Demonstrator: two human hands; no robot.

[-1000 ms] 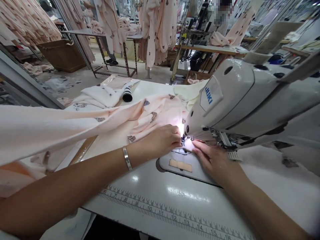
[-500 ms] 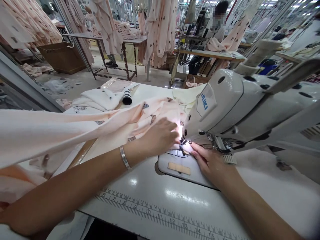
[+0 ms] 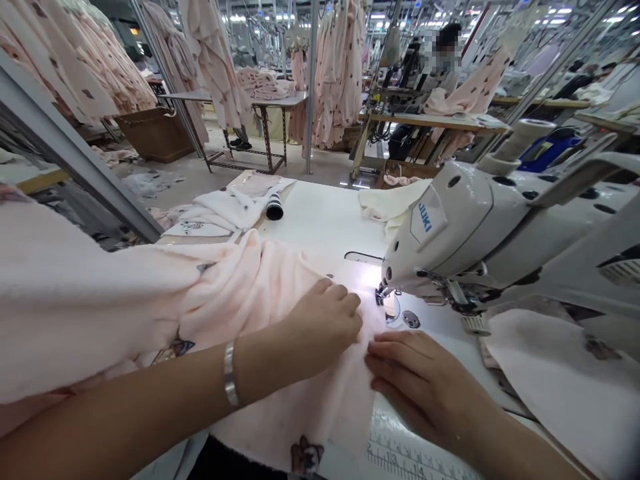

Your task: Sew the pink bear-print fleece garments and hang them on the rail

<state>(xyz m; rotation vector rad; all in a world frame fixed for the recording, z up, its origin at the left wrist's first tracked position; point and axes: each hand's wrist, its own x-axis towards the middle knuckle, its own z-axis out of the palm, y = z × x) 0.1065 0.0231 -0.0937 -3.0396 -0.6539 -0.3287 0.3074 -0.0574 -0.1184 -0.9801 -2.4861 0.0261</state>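
Soft pink fleece fabric (image 3: 280, 287) with small printed figures lies bunched over the left of the sewing table and hangs past its front edge. My left hand (image 3: 325, 320), with a silver bracelet at the wrist, is closed with bent fingers on this fabric, left of the needle area. My right hand (image 3: 430, 380) lies with fingers stretched out, their tips touching the fabric's right edge. Just beyond both hands is the lit presser foot (image 3: 381, 295) of a white sewing machine (image 3: 465, 220). The fabric's edge lies beside the foot; whether it is under it I cannot tell.
A striped dark cone (image 3: 275, 206) and folded white cloth (image 3: 215, 212) lie at the table's back left. Another pink piece (image 3: 565, 373) lies at right. Ruler markings (image 3: 400, 460) run along the front. Beyond are hanging garments (image 3: 340, 80), a cardboard box (image 3: 155, 133) and a person (image 3: 443, 67).
The fabric has come toward me and now covers the front of the table and part of the ruler. Both hands have moved back from the needle, the right one nearer the front edge.
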